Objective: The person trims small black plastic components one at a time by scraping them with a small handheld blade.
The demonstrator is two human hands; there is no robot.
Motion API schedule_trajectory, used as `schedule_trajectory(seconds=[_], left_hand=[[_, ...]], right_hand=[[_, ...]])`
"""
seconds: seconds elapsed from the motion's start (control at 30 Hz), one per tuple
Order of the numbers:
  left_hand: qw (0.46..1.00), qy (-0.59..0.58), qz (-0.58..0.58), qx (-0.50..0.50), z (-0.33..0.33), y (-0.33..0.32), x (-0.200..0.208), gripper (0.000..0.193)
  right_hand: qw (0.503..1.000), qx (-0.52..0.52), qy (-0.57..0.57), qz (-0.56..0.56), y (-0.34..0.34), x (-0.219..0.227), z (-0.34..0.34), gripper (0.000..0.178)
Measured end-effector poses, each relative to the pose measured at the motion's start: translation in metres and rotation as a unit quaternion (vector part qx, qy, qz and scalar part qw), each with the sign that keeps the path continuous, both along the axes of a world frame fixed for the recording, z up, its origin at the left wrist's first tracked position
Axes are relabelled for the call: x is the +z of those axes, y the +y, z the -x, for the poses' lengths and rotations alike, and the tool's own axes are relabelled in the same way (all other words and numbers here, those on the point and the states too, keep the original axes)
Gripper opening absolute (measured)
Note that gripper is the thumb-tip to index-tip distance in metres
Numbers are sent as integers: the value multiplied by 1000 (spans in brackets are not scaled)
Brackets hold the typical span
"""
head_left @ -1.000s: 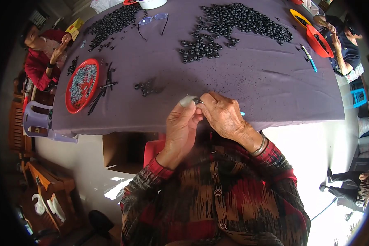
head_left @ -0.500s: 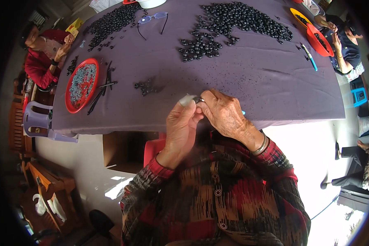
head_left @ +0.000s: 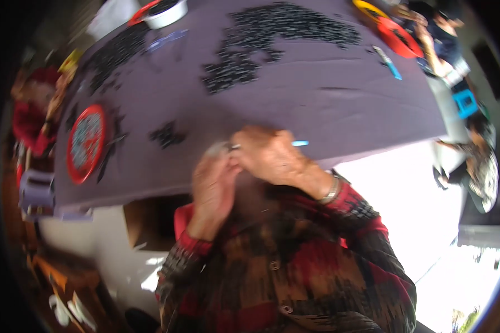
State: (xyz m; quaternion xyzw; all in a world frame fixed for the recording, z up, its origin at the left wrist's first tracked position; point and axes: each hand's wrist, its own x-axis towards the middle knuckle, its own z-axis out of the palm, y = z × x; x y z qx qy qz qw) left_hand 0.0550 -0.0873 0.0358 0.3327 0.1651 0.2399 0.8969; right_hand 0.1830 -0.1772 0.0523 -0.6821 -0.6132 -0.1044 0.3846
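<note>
Left hand (head_left: 211,178) and right hand (head_left: 268,156), both right of red plate (head_left: 80,179), pinch small dark piece (head_left: 235,147) between fingertips; blurred. 1 dark cluster (head_left: 168,135) right of plate, black heap (head_left: 283,26) farther up-right.

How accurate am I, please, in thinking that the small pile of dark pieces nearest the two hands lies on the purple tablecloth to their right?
Not quite: the head view shows the small pile of dark pieces left of both the left hand and the right hand; it does lie on the purple tablecloth.
</note>
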Motion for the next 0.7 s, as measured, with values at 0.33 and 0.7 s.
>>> schedule_trajectory(seconds=[0.33, 0.7], left_hand=[[996, 2, -67, -66, 5, 15, -5, 24], [989, -18, -62, -131, 10, 17, -15, 34]], right_hand=[[998, -5, -11, -62, -11, 5, 1, 17], [994, 48, 69, 75, -24, 24, -2, 21]])
